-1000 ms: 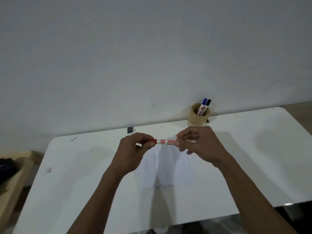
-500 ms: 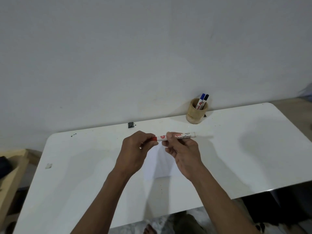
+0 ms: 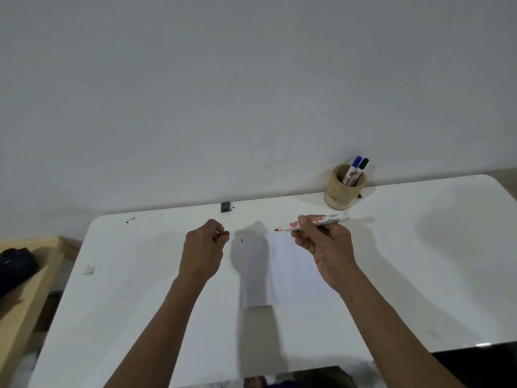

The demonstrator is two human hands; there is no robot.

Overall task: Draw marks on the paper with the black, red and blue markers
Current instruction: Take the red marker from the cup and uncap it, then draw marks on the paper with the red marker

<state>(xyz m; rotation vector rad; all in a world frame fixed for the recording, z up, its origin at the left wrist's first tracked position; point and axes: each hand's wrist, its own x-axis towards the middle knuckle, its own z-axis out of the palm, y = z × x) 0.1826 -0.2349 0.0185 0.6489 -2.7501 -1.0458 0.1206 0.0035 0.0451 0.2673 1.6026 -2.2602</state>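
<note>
**Red marker uncapped; tip exposed, ready for the paper**

Red marker, white barrel with red print and a red felt tip: now open. Half a second ago both hands were together on it, cap end in the left, barrel in the right. Now the hands are well apart. The small red plastic cap has come away and sits pinched in the fingertips of the left hand. The right hand has its grip closed on the barrel, held roughly level above the table, tip pointing left.

White sheet of paper lies flat on the glossy white table, below and between the hands. A short dark stroke shows near its upper left corner; judged to be the black mark, already made.

Blue-capped marker and black-capped marker stand together in the round wooden cup at the table's far edge.

Judgement: the red step is under way. Tip not yet on paper. Next move calls for tilting the tip down onto the sheet. Blue remains.
</note>
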